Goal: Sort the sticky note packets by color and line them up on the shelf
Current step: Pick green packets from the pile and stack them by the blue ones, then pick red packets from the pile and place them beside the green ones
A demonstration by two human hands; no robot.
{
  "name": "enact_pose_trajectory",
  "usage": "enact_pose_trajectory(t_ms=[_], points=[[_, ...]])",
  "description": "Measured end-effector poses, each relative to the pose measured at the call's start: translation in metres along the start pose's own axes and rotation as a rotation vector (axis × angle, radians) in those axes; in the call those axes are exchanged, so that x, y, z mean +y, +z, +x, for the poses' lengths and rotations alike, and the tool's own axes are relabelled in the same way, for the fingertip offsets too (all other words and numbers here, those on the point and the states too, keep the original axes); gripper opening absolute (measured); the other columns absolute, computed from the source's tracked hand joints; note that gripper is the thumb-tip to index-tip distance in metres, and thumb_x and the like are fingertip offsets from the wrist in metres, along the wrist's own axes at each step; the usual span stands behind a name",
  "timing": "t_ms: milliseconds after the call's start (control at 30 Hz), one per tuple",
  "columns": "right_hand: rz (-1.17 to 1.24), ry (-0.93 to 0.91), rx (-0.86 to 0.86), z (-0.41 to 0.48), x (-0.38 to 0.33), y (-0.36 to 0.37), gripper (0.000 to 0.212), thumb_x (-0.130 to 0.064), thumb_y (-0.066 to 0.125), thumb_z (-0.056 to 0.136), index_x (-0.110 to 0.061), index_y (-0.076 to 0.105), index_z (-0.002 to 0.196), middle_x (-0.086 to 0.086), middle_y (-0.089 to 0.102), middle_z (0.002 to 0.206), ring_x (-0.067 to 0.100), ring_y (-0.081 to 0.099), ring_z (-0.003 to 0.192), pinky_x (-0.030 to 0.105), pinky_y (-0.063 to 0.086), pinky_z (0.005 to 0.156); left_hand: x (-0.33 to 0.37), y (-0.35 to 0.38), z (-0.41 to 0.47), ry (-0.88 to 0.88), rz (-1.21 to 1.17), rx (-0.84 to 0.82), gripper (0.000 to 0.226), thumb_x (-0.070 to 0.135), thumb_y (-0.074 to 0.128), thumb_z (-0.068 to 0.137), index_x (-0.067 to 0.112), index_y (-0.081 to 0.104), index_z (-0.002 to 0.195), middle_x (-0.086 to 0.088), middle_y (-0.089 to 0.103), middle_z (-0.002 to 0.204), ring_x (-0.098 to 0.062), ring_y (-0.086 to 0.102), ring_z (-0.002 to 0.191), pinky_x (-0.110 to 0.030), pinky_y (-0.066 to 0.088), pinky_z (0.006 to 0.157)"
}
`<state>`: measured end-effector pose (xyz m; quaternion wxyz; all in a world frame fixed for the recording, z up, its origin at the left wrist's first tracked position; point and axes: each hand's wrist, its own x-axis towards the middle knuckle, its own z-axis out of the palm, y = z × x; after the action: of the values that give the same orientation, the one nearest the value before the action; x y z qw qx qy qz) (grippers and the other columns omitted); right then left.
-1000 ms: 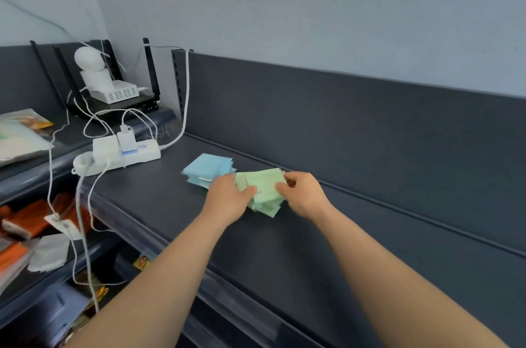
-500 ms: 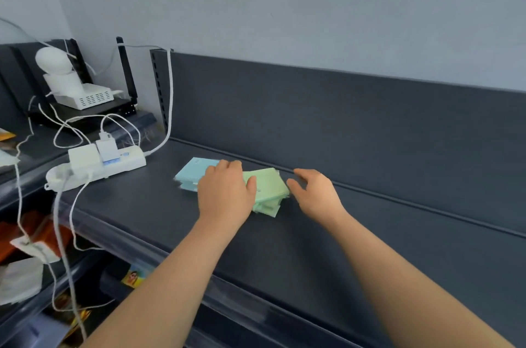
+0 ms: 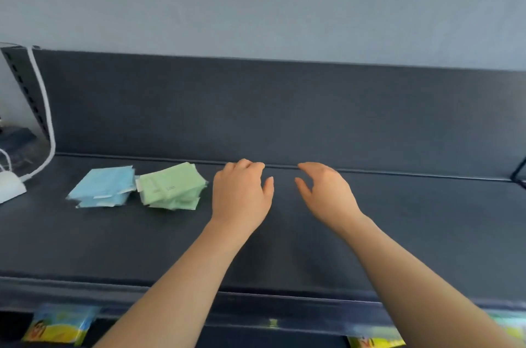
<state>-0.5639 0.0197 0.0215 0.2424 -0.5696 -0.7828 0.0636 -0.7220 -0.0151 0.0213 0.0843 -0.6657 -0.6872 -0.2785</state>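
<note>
A pile of blue sticky note packets lies on the dark shelf at the left. Right beside it, almost touching, sits a pile of green sticky note packets. My left hand hovers just right of the green pile, fingers loosely curled, holding nothing. My right hand is further right over bare shelf, fingers relaxed and empty. Both hands are near the shelf's back wall.
A white power strip and a white cable sit at the far left edge. Colourful packets show on the lower level beneath the shelf's front lip. A dark back panel closes the rear.
Both hands have let go of the green pile and moved right, away from it. The view has swung right, pushing the power strip to the frame's edge.
</note>
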Motion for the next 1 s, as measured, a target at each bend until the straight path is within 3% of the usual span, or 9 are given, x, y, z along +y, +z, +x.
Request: enact_pose_trajectory(t_ms=[233,533,833,1000], points=[[-0.085,0.153,0.073,-0.055,0.093,-0.059,0.042,-0.028,0.045,0.100,-0.016,0.048,0.140,-0.001,0.051,0.141,0.018,0.043,0.132,0.025,0.028,0.108,0.110,0.030,-0.010,0.156,-0.091,-0.075,0.035,0.040,0.046,0.097,0.020,0.062,0.120,0.005,0.064,0.117,-0.021,0.055,0.107,-0.032,0.039,0.089],[-0.174,0.343,0.103,-0.153,0.253,-0.167,0.042,-0.028,0.045,0.100,-0.016,0.048,0.140,-0.001,0.050,0.143,0.017,0.043,0.132,0.026,0.024,0.112,0.308,0.071,-0.049,0.288,-0.197,-0.161,0.036,0.040,0.047,0.097,0.020,0.063,0.121,0.003,0.065,0.118,-0.022,0.056,0.108,-0.035,0.043,0.090],[-0.204,0.497,0.127,-0.217,0.379,-0.235,0.029,-0.023,0.049,0.096,-0.005,0.062,0.114,0.010,0.064,0.119,0.030,0.054,0.112,0.039,0.046,0.088,0.453,0.112,-0.073,0.347,-0.283,-0.242,0.034,0.038,0.048,0.097,0.021,0.062,0.123,0.003,0.065,0.114,-0.023,0.055,0.105,-0.033,0.042,0.087],[-0.222,0.525,0.147,-0.226,0.432,-0.258,0.031,-0.021,0.046,0.096,-0.012,0.061,0.122,0.005,0.063,0.125,0.027,0.053,0.113,0.032,0.039,0.095,0.508,0.134,-0.063,0.377,-0.292,-0.280,0.033,0.038,0.048,0.097,0.018,0.063,0.118,0.001,0.065,0.111,-0.024,0.055,0.104,-0.035,0.045,0.087]])
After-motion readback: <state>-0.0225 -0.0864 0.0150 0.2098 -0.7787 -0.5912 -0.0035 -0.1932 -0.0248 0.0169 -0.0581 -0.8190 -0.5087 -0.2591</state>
